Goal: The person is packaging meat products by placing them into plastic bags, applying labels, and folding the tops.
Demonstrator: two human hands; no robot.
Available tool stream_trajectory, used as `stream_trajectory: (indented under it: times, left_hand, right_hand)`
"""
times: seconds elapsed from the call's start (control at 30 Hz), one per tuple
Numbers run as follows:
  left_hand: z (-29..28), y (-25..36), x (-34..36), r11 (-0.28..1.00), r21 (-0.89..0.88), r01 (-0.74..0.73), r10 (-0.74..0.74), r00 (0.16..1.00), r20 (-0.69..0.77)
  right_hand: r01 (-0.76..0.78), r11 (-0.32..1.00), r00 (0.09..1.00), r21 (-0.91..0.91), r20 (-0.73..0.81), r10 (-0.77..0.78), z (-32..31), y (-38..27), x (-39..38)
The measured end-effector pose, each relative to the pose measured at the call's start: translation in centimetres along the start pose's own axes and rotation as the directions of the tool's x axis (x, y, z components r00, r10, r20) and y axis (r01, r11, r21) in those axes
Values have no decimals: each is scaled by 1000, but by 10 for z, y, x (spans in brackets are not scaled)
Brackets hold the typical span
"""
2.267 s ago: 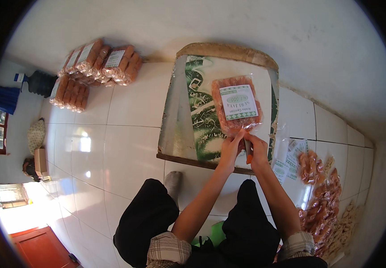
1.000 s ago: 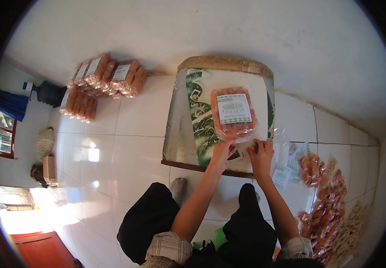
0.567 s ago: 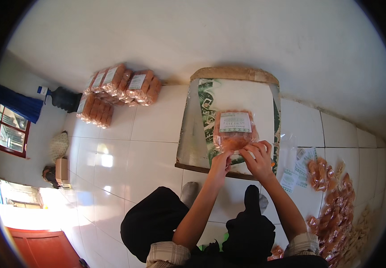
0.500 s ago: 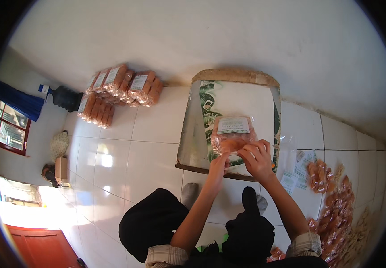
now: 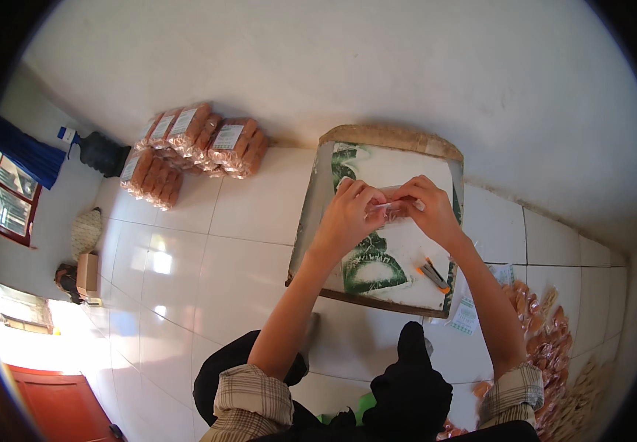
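Note:
A clear plastic packet [image 5: 393, 213] with pinkish-brown contents is between my two hands, over the far half of a low table [image 5: 310, 221]. My left hand [image 5: 348, 215] pinches its near edge from the left. From the right, my right hand [image 5: 430, 210] pinches the same edge, fingers closed close to the left ones. Most of the packet is hidden by my fingers, and its label does not show. Under it lies a white and green printed sheet [image 5: 392, 295]. An orange and grey utility knife [image 5: 433, 276] rests on the sheet near its right edge.
Stacked, labelled packs [image 5: 193, 136] stand against the wall at the far left, beside a dark water jug [image 5: 103, 155]. Printed labels [image 5: 466, 313] lie on the tiles right of the table. Several pinkish-brown pieces [image 5: 550, 346] in plastic are heaped farther right.
The packet has been lifted and tilted, so its label no longer shows. Both hands moved farther away from me. The utility knife and more of the green print have come into sight.

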State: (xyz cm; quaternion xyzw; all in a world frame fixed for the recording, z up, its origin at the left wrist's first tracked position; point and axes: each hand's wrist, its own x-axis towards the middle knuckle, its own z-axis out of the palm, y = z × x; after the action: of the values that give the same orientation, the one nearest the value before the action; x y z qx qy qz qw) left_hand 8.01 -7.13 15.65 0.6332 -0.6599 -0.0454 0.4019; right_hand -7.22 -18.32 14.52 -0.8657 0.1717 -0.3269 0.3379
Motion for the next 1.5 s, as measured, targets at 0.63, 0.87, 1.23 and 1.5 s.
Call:
stream_trajectory:
  times: [0.63, 0.87, 1.23, 1.5]
  left_hand:
    - [5, -26, 20, 993, -112, 23, -27, 999, -33]
    - [9, -33, 21, 981, -190, 28, -34, 999, -24]
    - [13, -36, 22, 989, -150, -15, 8, 999, -49]
    - [12, -32, 23, 985, -164, -59, 45, 995, -88]
  right_hand:
    - [136, 990, 990, -45, 46, -134, -4, 4, 20]
    - [155, 987, 986, 37, 51, -157, -3, 6, 22]
    - [106, 992, 994, 67, 28, -108, 3, 8, 19]
    - [85, 992, 995, 95, 35, -88, 2, 8, 17]
